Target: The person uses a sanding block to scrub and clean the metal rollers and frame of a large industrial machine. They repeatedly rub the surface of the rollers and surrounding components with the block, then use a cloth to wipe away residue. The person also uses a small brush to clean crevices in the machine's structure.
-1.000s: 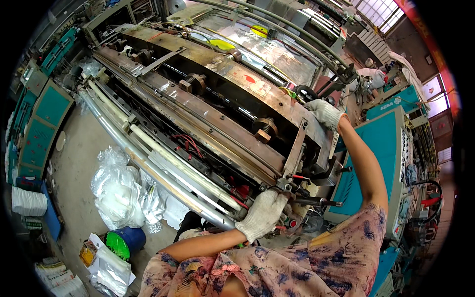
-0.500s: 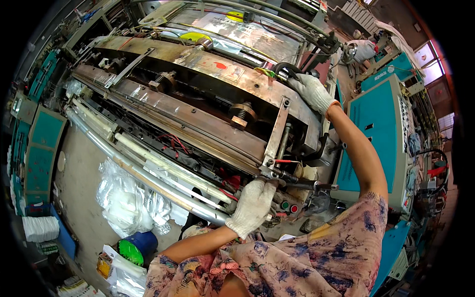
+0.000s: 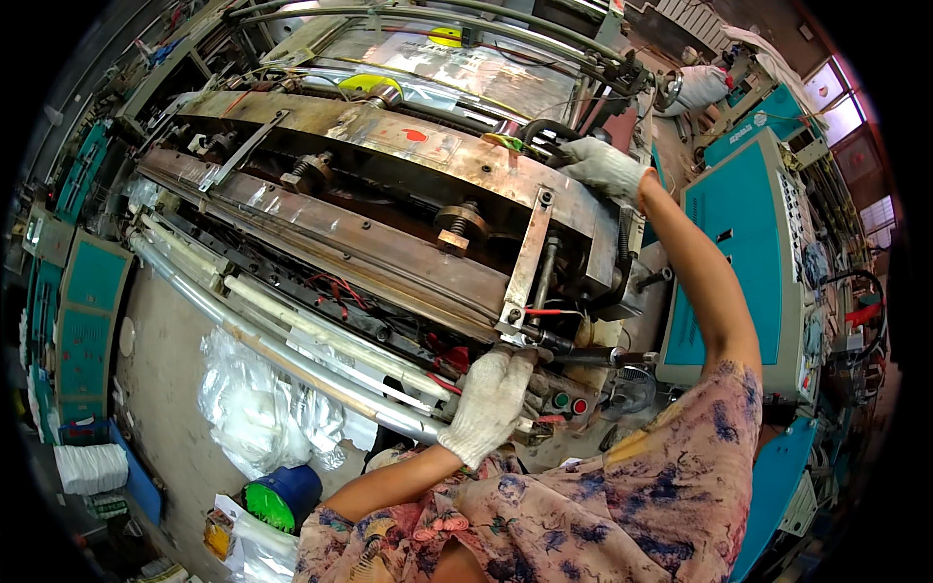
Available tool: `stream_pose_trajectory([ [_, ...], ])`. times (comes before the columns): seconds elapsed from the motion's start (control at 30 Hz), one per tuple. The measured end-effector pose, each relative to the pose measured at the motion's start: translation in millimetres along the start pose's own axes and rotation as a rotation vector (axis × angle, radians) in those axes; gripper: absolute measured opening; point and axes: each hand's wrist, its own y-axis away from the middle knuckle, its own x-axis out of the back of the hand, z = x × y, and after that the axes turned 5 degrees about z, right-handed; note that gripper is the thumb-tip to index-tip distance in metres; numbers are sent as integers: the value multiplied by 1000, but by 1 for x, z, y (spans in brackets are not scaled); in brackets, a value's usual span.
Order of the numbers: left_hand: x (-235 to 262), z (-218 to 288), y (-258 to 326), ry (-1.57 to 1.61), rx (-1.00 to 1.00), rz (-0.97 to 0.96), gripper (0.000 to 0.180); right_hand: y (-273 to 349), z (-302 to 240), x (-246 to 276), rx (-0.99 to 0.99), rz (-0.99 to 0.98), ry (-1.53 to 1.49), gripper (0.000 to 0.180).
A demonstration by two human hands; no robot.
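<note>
Both my hands wear white knit gloves, at the right end of a long metal machine with a worn steel beam [image 3: 389, 129]. My right hand [image 3: 604, 169] is at the beam's far right corner, beside a curved black hose [image 3: 544, 127]. Its fingers curl inward; what they grip there is hidden. Close to me, my left hand [image 3: 493, 396] reaches up to the near right corner, just below the foot of a flat steel arm [image 3: 528, 253]. Its fingertips bend around a part at that corner that I cannot make out.
Green and red push buttons [image 3: 570, 402] are right of my left hand. A long pale roller [image 3: 282, 344] runs along the machine's front. Clear plastic film [image 3: 258, 403] and a blue bucket [image 3: 284, 496] are on the floor. A teal cabinet [image 3: 736, 248] stands at the right.
The view has shifted slightly. My right hand has bent its fingers more at the beam's far corner. My left hand stays at the near corner.
</note>
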Motion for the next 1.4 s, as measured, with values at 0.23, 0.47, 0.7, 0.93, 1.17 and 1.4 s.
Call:
stream_pose_trajectory([
  [0.23,0,5,3,65,84,-6,36,10,-5,10,-91,-79,-53,36],
  [0.47,-3,-4,0,170,19,-40,34,-9,20,-4,234,9,232,36],
  [0.7,1,9,4,103,39,-15,34,17,-30,10,-119,-81,-233,31],
  [0.93,1,20,8,60,87,-12,34,-26,3,-6,57,-55,316,37],
  [1.17,2,11,5,2,76,-81,33,-4,35,-2,27,-3,-119,33],
  [1.4,3,19,7,110,124,-48,33,9,-1,10,-125,-71,-256,29],
])
